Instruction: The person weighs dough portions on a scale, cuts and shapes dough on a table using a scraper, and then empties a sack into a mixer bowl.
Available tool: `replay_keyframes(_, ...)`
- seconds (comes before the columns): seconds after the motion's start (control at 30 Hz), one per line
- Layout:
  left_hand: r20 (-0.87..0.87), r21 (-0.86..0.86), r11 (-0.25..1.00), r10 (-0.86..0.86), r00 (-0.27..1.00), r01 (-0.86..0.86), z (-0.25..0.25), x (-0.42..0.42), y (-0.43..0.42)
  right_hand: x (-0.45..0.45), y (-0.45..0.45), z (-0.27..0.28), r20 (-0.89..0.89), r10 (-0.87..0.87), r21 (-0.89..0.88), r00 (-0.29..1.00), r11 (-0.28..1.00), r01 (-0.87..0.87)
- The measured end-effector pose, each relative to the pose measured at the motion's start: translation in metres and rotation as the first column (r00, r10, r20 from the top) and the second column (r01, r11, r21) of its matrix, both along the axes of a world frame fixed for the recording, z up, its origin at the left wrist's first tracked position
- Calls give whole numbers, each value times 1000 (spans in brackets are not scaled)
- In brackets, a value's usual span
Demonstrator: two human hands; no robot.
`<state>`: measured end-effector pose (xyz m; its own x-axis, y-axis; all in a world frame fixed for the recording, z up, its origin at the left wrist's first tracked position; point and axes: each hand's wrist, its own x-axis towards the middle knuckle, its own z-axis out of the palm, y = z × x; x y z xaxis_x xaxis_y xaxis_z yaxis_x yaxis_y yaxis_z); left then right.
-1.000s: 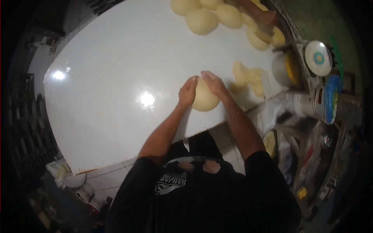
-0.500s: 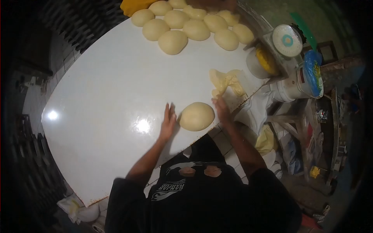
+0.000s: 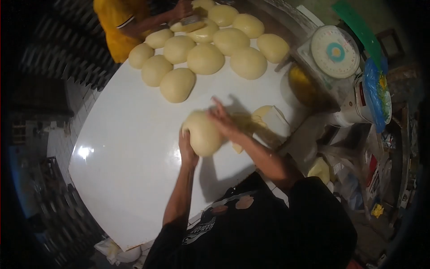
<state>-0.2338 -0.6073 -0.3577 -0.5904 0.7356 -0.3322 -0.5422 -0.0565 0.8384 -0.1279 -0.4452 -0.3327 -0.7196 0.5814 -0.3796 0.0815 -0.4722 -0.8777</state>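
- The left hand (image 3: 188, 150) has its grip on the large dough ball (image 3: 204, 136), cupping it from the left, with the thumb and fingers against its side.
- The right hand (image 3: 224, 123) is at the upper right of that ball, its grip open and its fingers spread; it is blurred, so how firmly it touches cannot be told.
- The dough ball is raised over the bench (image 3: 130, 152), near its front edge, and a shadow falls on the surface below.
- A loose piece of dough (image 3: 262, 114) lies on the bench to the right, partly hidden behind the right forearm.
- Many rounded dough balls (image 3: 205, 59) sit together across the far part of the bench, some touching.
- At the far left, a person in a yellow shirt (image 3: 117, 27) reaches a hand (image 3: 181, 10) over that group; a flat tool (image 3: 190, 20) shows by the hand, its details unclear.
- To the right are a pot (image 3: 289, 87) with something yellow at it, a round dial scale (image 3: 324, 56), and a white bucket (image 3: 360, 105) with a blue plastic bag (image 3: 374, 89) over it.
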Motion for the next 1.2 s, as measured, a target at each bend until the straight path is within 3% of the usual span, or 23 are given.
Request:
replay_keyframes(0.07, -23, 48, 999, -22, 999, 23, 13, -17, 72, 11, 52, -2, -115, -227, 265, 967, 931, 250)
replay_keyframes(0.13, -56, 46, 998, -47, 997, 49, -1, -29, 142, 53, 108, -2, 57, -327, 801, 943, 579, 152)
replay_keyframes(0.2, -82, -96, 993, -81, 993, 73, -36, -35, 201, 109, 141, -9, 146, -264, 530, 953, 835, 150)
replay_keyframes(0.23, -191, -250, 959, -184, 964, 134, -47, -33, 218, 139, 143, -19, 256, -282, 567, 925, 819, 93)
replay_keyframes(0.27, -384, -324, 942, -46, 922, -88, -58, -20, 235, 166, 145, -31, 355, -303, 603, 884, 797, 32)
replay_keyframes(0.3, -429, -324, 940, -49, 902, -103, -62, -17, 248, 195, 144, -50, 362, -311, 599, 879, 800, 36)
replay_keyframes(0.33, -475, -327, 937, -51, 878, -123, -62, -16, 255, 224, 135, -74, 417, -296, 662, 860, 747, -64)
replay_keyframes(0.37, -474, -342, 933, -64, 878, -117, -59, -17, 252, 239, 124, -87, 469, -283, 708, 837, 687, -164)
replay_keyframes(0.4, -460, -389, 919, -134, 878, -63, -53, -20, 245, 240, 118, -79, 468, -287, 700, 836, 697, -153)
replay_keyframes(0.47, -446, -441, 897, -217, 868, -2, -47, -13, 227, 233, 113, -48, 654, -232, 623, 720, 706, -338)
replay_keyframes(0.53, -854, -370, 887, -208, 477, -276, -45, 5, 188, 237, 104, -59, 650, -267, 617, 712, 733, -288)
replay_keyframes(0.6, -661, -357, 909, -85, 746, -213, -31, 35, 145, 224, 102, -32, 641, -254, 615, 724, 734, -287)
replay_keyframes(0.67, -462, -380, 914, -55, 885, -141, -32, 64, 99, 216, 74, -22, 656, -305, 665, 691, 666, -338)
replay_keyframes(0.73, -353, -467, 884, -144, 924, -40, -37, 87, 61, 213, 41, -13, 665, -355, 707, 657, 584, -400)
replay_keyframes(0.8, -339, -466, 885, -164, 926, -14, -39, 107, 40, 214, 13, -14, 519, -313, 676, 795, 719, -158)
replay_keyframes(0.83, -335, -472, 882, -178, 925, -1, -36, 114, 37, 219, 5, -19, 404, -287, 514, 869, 857, 45)
replay_keyframes(0.87, -329, -457, 889, -172, 928, 2, -36, 119, 34, 228, 0, -32, 406, -294, 529, 865, 848, 40)
replay_keyframes(0.97, -269, -392, 916, -196, 943, 78, -39, 127, 24, 266, 23, -45, 205, -604, 516, 770, 735, 440)
replay_keyframes(1.03, -252, -355, 929, -199, 947, 101, -38, 129, 14, 325, 55, -42, 417, -451, 479, 789, 847, 231)
replay_keyframes(1.1, -239, -326, 934, -232, 943, 147, -38, 130, 6, 339, 73, -28, 528, -518, 546, 674, 814, 198)
replay_keyframes(1.2, -238, -240, 955, -231, 943, 174, -48, 136, 2, 356, 108, -119, 562, -448, 469, 696, 865, 178)
